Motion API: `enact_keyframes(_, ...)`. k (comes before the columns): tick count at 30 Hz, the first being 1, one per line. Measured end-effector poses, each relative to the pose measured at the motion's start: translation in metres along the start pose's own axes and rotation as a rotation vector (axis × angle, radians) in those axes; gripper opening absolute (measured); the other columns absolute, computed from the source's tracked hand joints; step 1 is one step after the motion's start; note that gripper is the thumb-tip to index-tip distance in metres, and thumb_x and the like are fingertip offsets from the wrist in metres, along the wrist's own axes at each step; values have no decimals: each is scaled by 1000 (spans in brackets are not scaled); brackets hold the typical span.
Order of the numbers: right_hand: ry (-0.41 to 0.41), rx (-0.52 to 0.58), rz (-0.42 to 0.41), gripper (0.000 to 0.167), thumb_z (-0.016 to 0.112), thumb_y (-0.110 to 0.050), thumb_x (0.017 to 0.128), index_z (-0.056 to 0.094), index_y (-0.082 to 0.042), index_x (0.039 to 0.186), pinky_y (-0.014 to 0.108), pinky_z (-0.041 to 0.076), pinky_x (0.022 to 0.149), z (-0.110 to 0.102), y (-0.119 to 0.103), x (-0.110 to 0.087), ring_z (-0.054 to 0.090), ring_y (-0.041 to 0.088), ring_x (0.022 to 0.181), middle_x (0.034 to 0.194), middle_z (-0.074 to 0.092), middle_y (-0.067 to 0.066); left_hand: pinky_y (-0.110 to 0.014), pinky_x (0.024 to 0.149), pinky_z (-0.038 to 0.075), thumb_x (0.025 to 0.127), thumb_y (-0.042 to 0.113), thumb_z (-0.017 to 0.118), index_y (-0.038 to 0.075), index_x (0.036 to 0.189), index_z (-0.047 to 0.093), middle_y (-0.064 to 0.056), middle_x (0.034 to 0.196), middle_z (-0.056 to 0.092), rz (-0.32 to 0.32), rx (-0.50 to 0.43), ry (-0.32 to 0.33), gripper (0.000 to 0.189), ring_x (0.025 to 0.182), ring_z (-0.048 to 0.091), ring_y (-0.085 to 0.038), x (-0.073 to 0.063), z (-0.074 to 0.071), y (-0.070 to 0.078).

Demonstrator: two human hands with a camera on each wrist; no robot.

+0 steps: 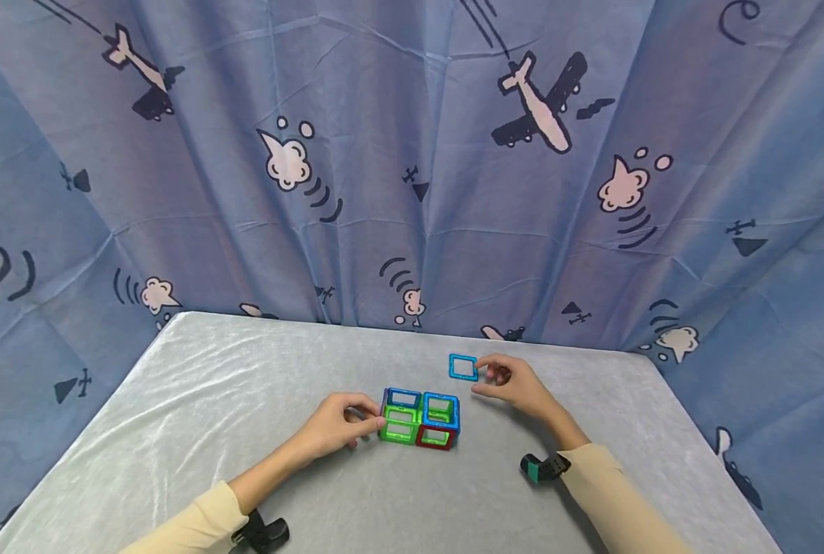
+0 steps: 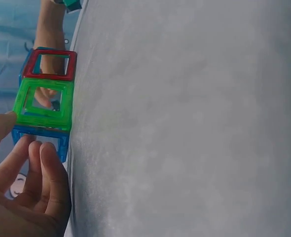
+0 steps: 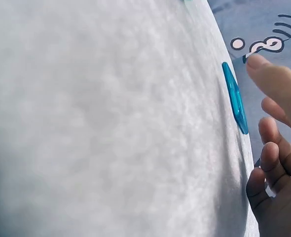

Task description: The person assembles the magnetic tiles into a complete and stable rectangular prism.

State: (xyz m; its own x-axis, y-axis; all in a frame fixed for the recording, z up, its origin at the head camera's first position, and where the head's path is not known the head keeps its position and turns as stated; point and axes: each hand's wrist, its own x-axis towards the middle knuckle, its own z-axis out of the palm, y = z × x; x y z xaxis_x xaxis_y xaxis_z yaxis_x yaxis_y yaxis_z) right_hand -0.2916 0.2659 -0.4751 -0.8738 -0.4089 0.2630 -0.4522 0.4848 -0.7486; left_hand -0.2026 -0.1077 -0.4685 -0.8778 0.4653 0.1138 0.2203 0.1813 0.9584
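In the head view, a block of magnetic tiles [image 1: 401, 415] with green, blue and red square frames stands on the cloth. My left hand [image 1: 338, 425] holds its left end, thumb at the green front corner and curled fingertips at the blue side. The left wrist view shows the green frame [image 2: 44, 104] close to the thumb and the red one [image 2: 71, 66] farther off. To the block's back right lies a single light-blue square tile [image 1: 463, 378]. My right hand [image 1: 518, 387] is at that tile's right edge, thumb and index finger apart, nothing between them.
A pale, wrinkled cloth [image 1: 231, 385] covers the table. Behind the far edge hangs a blue curtain [image 1: 356, 254] printed with aeroplanes. Dark straps with small devices [image 1: 545, 468] sit at the wrists.
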Motion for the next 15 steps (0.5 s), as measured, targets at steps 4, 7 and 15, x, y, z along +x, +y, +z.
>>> enact_keyframes(4,-7,-65,-2,45,91,-16,79,71,-1,117,28,41,65,0,4,5,49,23,72,87,60,11,-35,53,55,97,16,73,3,103,74,-7,93,69,6,2,-1,14,73,67,-32,1,1,2)
enact_keyframes(7,2,-81,9,48,92,-17,77,70,-1,117,28,40,66,3,5,9,49,25,74,87,59,11,-35,53,55,96,16,73,3,101,74,-7,92,69,1,8,-2,14,73,68,-32,1,1,2)
enact_keyframes(15,3,-84,30,45,92,-20,78,72,-3,114,30,42,71,13,4,16,51,25,82,90,59,9,-35,54,55,96,19,73,5,101,74,-5,91,68,-2,30,-7,15,73,68,-30,2,2,-1)
